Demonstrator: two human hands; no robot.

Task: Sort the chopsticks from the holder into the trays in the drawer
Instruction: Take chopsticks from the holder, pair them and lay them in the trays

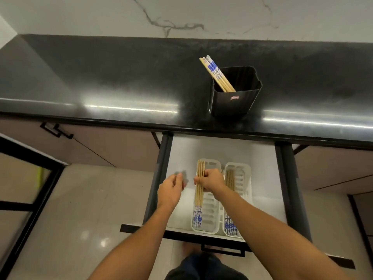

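— Where are you in the job?

— Your right hand [212, 179] is closed around a bundle of chopsticks [199, 178], laying it in the left tray [211, 229] in the open drawer [179, 150]. Your left hand [171, 188] hangs loosely curled and empty beside it (touching nothing, I think).

— Next?

— Probably let go, then reach up to the black holder [232, 98] on the countertop [121, 77]; a few remaining chopsticks [217, 74] lean there.

— Anything unclear?

— Your forearm covers part of the right tray [247, 168], so I can't count its chopsticks.
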